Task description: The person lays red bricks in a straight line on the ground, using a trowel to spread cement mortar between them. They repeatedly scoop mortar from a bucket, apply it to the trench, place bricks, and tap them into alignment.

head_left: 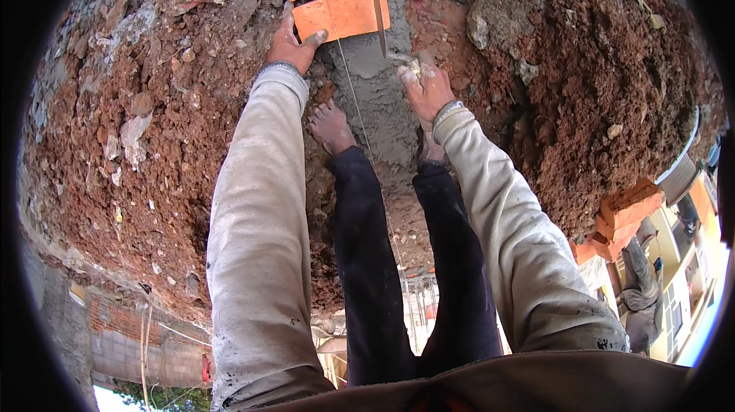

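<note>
The left hand (292,46) is pressing on the near corner of an orange rectangular clay brick (342,14), thumb lying along its edge — the brick is sitting on a strip of wet grey mortar (375,98). The right hand (426,86) is gripping a metal trowel (380,10) — blade beside the brick.

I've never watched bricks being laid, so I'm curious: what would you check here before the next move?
1. Left hand steady on the nearer orange brick: ok, fingers rest on its edge.
2. Trowel gripped by the right hand: cannot tell; the hand holds mortar at the blade's end.
3. Wet mortar bed laid before the brick: ok.
4. Guide string taut along the course: ok.
5. Brick level: cannot tell.
6. Bare feet clear of the brick: ok.
</note>
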Available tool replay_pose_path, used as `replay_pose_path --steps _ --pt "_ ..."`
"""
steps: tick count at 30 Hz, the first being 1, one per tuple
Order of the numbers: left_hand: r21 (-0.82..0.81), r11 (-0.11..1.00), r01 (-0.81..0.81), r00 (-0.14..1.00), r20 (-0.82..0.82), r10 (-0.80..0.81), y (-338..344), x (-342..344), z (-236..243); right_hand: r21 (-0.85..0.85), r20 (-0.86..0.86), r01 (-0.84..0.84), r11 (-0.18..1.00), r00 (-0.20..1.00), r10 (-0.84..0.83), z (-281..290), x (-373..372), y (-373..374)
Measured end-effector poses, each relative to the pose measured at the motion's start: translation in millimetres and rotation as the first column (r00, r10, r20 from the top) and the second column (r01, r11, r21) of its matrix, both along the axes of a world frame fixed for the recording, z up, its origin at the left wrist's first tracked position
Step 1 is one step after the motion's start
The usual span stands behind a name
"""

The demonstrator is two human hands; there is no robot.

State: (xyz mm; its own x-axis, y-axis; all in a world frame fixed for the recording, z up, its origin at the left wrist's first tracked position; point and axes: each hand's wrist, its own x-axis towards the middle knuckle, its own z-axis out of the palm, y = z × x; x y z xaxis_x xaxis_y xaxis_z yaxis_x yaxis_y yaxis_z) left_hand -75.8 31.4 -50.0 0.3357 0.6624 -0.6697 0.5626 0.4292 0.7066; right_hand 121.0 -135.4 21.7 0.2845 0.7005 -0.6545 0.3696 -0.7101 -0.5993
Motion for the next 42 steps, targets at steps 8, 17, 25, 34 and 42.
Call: replay_pose_path --steps 8,17,25,34,42 --pt "0.085 0.995 -0.042 0.999 -0.001 0.043 -9.8 -4.9 -10.2 -0.044 -0.033 -0.072 0.996 0.997 0.071 -11.1 3.7 0.2" --pt "0.113 0.993 -0.045 0.999 0.021 0.043 -7.6 -2.3 -9.9 0.07 0.053 -0.069 0.995 0.996 0.066 -17.2 -2.6 -3.7" --pt "0.064 0.998 -0.03 0.999 -0.037 0.033 -5.5 4.0 1.2 0.006 -0.049 0.03 1.0 0.998 -0.029 -13.4 0.4 -1.6" --pt "0.06 0.998 -0.032 0.999 0.001 0.032 -6.6 1.0 1.1 -0.031 -0.047 0.019 0.999 0.999 -0.02 -4.8 4.3 0.2" --pt "0.049 0.999 0.01 0.998 -0.061 -0.007 -2.5 3.1 -2.0 -0.068 -0.05 -0.039 0.997 0.998 0.036 -10.1 11.7 3.6"
